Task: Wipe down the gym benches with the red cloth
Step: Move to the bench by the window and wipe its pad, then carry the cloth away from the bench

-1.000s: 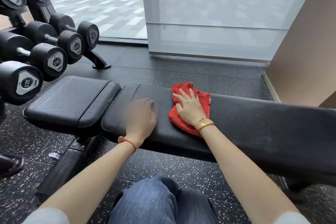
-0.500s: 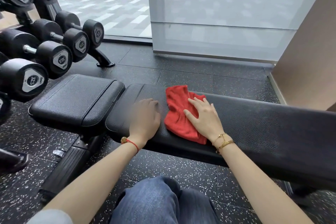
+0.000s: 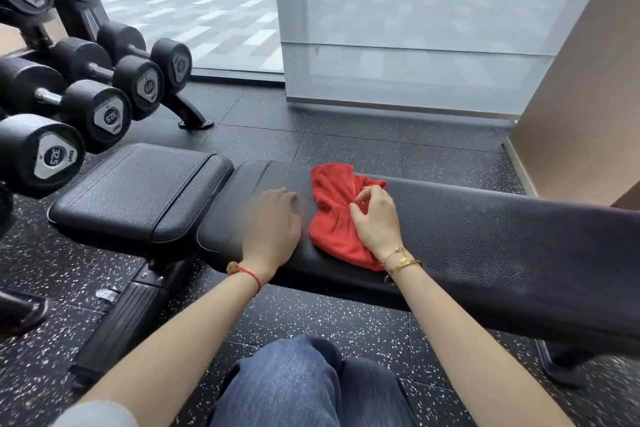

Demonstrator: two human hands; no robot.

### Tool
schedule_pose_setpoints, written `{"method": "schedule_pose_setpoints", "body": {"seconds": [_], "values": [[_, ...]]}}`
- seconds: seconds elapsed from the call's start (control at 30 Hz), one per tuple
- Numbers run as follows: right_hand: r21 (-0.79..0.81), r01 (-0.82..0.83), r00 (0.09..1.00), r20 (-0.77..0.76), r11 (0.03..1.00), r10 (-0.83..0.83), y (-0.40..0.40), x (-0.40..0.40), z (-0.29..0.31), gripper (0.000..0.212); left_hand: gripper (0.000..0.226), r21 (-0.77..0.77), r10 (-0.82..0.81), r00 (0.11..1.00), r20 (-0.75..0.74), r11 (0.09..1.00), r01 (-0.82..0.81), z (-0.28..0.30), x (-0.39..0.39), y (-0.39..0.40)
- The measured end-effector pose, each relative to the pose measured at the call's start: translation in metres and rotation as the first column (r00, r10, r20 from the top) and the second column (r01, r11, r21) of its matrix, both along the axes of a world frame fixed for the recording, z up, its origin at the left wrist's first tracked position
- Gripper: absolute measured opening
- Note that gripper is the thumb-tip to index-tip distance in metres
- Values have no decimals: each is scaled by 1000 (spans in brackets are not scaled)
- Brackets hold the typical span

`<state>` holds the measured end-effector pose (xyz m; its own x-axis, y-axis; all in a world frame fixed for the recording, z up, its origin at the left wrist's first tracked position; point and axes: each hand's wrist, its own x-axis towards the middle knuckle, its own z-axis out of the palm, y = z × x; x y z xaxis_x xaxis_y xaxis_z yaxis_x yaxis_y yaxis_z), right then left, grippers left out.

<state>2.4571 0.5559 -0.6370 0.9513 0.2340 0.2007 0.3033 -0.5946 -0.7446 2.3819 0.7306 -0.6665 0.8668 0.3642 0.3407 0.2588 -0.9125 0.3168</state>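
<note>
A black padded gym bench (image 3: 502, 246) runs left to right in front of me, with a separate seat pad (image 3: 138, 191) at its left end. A crumpled red cloth (image 3: 332, 204) lies on the long pad near its left end. My right hand (image 3: 375, 222) rests on the cloth's right side, fingers curled and pinching its folds. My left hand (image 3: 272, 225) lies palm down on the pad just left of the cloth, holding nothing.
A rack of black dumbbells (image 3: 90, 111) stands at the left, its foot (image 3: 192, 120) on the speckled rubber floor. A frosted glass wall (image 3: 415, 28) is behind the bench, a beige wall (image 3: 588, 97) at the right. My knees (image 3: 311, 385) are below.
My right hand has slid from on top of the flat cloth to its right side and curled its fingers, bunching the cloth. My left hand has stayed on the pad.
</note>
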Motion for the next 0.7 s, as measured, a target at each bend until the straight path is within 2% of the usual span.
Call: {"method": "schedule_pose_setpoints", "body": {"seconds": [0.13, 0.23, 0.27, 0.33, 0.37, 0.43, 0.57, 0.7], "values": [[67, 40, 999, 31, 997, -42, -11, -8, 5, 11, 41, 3, -10, 1000, 10, 1000, 10, 1, -1, 0], [-74, 147, 983, 125, 986, -137, -17, -10, 3, 14, 41, 7, -10, 1000, -7, 1000, 10, 2, -1, 0], [-164, 200, 975, 126, 966, -180, -19, -9, 2, 22, 41, 6, -12, 1000, -11, 1000, 12, 2, -1, 1], [-339, 247, 969, 69, 908, -238, -22, -10, -1, 51, 41, 6, -14, 1000, -16, 1000, 14, 2, -2, 1], [-387, 245, 968, 46, 889, -247, -24, -10, -2, 64, 41, 8, -14, 1000, -18, 1000, 14, 2, -2, 1], [-399, 227, 972, 36, 888, -232, -26, -11, -6, 75, 43, 12, -12, 1000, -17, 1000, 13, 3, -2, 0], [-271, 161, 987, 39, 949, -156, -23, -13, -9, 60, 51, 15, -18, 1000, -17, 1000, 18, 4, -4, -3], [-102, 100, 994, 59, 990, -95, -14, -11, -8, 37, 44, 33, -10, 999, -38, 999, 11, 4, -2, -4]]}}
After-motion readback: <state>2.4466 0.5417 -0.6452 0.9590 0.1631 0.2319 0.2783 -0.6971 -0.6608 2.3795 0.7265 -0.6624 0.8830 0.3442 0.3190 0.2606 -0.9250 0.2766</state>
